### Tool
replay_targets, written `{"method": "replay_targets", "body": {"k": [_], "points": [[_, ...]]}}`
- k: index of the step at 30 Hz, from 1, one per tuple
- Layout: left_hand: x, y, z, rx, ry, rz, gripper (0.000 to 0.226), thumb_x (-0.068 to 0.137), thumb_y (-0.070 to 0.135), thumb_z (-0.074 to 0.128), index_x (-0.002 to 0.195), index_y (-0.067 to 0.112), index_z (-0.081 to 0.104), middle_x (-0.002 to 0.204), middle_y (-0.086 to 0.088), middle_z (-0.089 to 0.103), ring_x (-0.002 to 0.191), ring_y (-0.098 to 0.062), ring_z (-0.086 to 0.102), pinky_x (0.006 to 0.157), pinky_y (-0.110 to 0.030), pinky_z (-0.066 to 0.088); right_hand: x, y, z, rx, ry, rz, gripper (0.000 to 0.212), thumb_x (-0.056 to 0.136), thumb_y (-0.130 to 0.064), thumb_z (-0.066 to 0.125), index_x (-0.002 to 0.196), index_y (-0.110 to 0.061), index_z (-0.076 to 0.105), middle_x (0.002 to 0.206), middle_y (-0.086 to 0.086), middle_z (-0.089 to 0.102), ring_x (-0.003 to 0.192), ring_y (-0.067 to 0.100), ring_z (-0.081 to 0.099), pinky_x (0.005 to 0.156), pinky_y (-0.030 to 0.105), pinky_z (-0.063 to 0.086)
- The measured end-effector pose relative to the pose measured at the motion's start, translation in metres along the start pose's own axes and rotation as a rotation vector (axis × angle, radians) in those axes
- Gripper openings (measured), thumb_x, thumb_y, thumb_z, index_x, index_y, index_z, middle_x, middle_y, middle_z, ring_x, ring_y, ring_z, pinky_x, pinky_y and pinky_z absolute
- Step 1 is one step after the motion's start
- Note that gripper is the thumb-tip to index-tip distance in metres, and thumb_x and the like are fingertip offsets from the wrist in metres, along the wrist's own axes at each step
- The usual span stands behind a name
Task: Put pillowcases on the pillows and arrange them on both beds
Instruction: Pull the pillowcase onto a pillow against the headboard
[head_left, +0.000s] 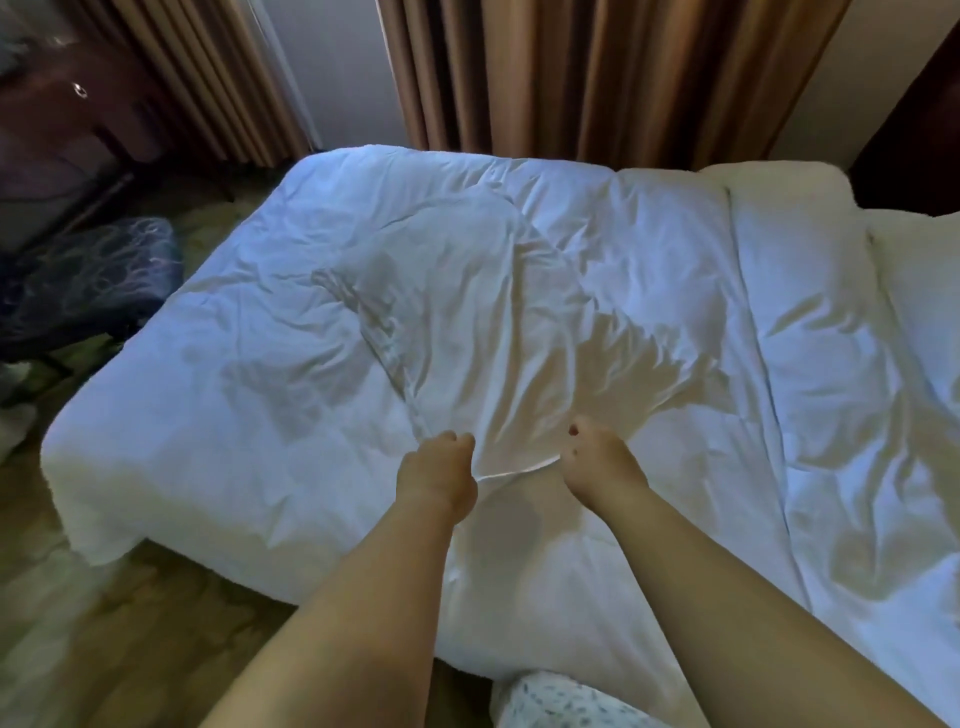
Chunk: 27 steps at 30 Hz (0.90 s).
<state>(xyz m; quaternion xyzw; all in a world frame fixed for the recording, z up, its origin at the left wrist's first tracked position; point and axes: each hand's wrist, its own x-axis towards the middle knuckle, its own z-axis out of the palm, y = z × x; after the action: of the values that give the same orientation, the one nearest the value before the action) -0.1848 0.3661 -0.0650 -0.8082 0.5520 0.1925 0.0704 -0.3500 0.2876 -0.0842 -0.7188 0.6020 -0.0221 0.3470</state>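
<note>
A white pillowcase (478, 332) lies spread and wrinkled on the white duvet of the bed (234, 415), reaching away from me. My left hand (439, 478) and my right hand (597, 462) both grip its near edge, a short gap between them, fingers closed on the cloth. The edge sags a little between the hands. Two bare white pillows, one at the head end (779, 179) and one beside it (919, 270), lie at the far right of the bed.
Brown curtains (597, 78) hang behind the bed. A dark patterned chair (88, 280) stands left of the bed beside dark furniture. Patterned carpet (104, 623) runs along the near left side. A spotted cloth (561, 701) shows at the bottom edge.
</note>
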Motion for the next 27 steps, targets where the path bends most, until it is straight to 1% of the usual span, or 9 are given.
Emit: {"method": "replay_targets", "body": {"k": [3, 6, 10, 14, 19, 21, 23, 25, 27], "points": [[0.047, 0.011, 0.009, 0.040, -0.076, 0.032, 0.039, 0.085, 0.006, 0.046, 0.122, 0.014, 0.051, 0.121, -0.006, 0.051, 0.111, -0.029, 0.052, 0.090, -0.039, 0.047, 0.040, 0.015, 0.008, 0.052, -0.043, 0.115, 0.026, 0.090, -0.010, 0.042, 0.115, -0.012, 0.048, 0.099, 0.007, 0.053, 0.085, 0.029, 0.054, 0.065, 0.032, 0.042], [0.094, 0.024, 0.014, 0.123, -0.137, 0.112, 0.040, 0.082, 0.003, 0.047, 0.121, 0.015, 0.051, 0.118, -0.006, 0.049, 0.111, -0.030, 0.050, 0.087, -0.040, 0.048, 0.077, 0.031, 0.017, 0.148, -0.069, 0.226, 0.016, 0.090, -0.013, 0.040, 0.105, -0.013, 0.047, 0.101, 0.008, 0.054, 0.081, 0.027, 0.051, 0.064, 0.033, 0.040], [0.149, 0.048, 0.010, 0.403, -0.148, 0.423, 0.039, 0.083, 0.000, 0.048, 0.120, 0.013, 0.051, 0.121, -0.007, 0.048, 0.111, -0.028, 0.049, 0.084, -0.035, 0.040, 0.107, 0.048, 0.029, 0.273, -0.078, 0.329, 0.013, 0.092, -0.017, 0.042, 0.103, -0.012, 0.047, 0.102, 0.008, 0.053, 0.085, 0.028, 0.050, 0.067, 0.033, 0.040], [0.188, 0.082, 0.008, 0.507, -0.147, 0.587, 0.039, 0.085, 0.000, 0.048, 0.120, 0.016, 0.053, 0.121, -0.006, 0.048, 0.111, -0.028, 0.050, 0.085, -0.037, 0.042, 0.114, 0.062, 0.036, 0.385, -0.070, 0.440, 0.007, 0.090, -0.017, 0.045, 0.096, -0.013, 0.045, 0.097, 0.009, 0.054, 0.085, 0.031, 0.052, 0.069, 0.033, 0.041], [0.223, 0.123, 0.017, 0.738, 0.005, 1.018, 0.036, 0.075, 0.010, 0.068, 0.108, 0.025, 0.063, 0.112, 0.001, 0.058, 0.098, -0.020, 0.059, 0.076, -0.031, 0.048, 0.125, 0.074, 0.045, 0.515, -0.044, 0.588, 0.025, 0.092, -0.020, 0.042, 0.114, -0.009, 0.047, 0.114, 0.015, 0.059, 0.104, 0.034, 0.056, 0.081, 0.030, 0.039], [0.243, 0.136, 0.024, 0.909, -0.008, 1.172, 0.048, 0.083, 0.010, 0.062, 0.126, 0.026, 0.050, 0.134, -0.001, 0.046, 0.119, -0.022, 0.048, 0.092, -0.033, 0.042, 0.134, 0.076, 0.052, 0.599, -0.038, 0.635, 0.040, 0.091, -0.018, 0.044, 0.127, -0.003, 0.043, 0.125, 0.016, 0.057, 0.113, 0.034, 0.054, 0.087, 0.031, 0.039], [0.263, 0.147, 0.031, 1.083, -0.020, 1.272, 0.064, 0.090, 0.016, 0.058, 0.144, 0.033, 0.027, 0.154, -0.003, 0.022, 0.140, -0.024, 0.028, 0.106, -0.037, 0.031, 0.140, 0.074, 0.060, 0.659, -0.061, 0.646, 0.048, 0.091, -0.022, 0.050, 0.133, -0.002, 0.039, 0.129, 0.013, 0.054, 0.117, 0.033, 0.051, 0.089, 0.030, 0.039], [0.276, 0.154, 0.036, 1.232, -0.018, 1.328, 0.080, 0.094, 0.024, 0.055, 0.149, 0.041, -0.001, 0.161, -0.002, -0.001, 0.148, -0.023, 0.006, 0.115, -0.038, 0.018, 0.146, 0.068, 0.070, 0.733, -0.073, 0.653, 0.052, 0.092, -0.029, 0.055, 0.133, -0.002, 0.038, 0.126, 0.013, 0.052, 0.116, 0.032, 0.052, 0.084, 0.029, 0.038], [0.286, 0.155, 0.046, 1.340, -0.059, 1.375, 0.084, 0.096, 0.029, 0.052, 0.148, 0.043, -0.013, 0.161, 0.000, -0.010, 0.149, -0.022, -0.004, 0.118, -0.041, 0.009, 0.149, 0.058, 0.079, 0.843, -0.065, 0.682, 0.054, 0.091, -0.035, 0.059, 0.132, -0.005, 0.039, 0.123, 0.015, 0.053, 0.112, 0.032, 0.054, 0.080, 0.029, 0.038]]}}
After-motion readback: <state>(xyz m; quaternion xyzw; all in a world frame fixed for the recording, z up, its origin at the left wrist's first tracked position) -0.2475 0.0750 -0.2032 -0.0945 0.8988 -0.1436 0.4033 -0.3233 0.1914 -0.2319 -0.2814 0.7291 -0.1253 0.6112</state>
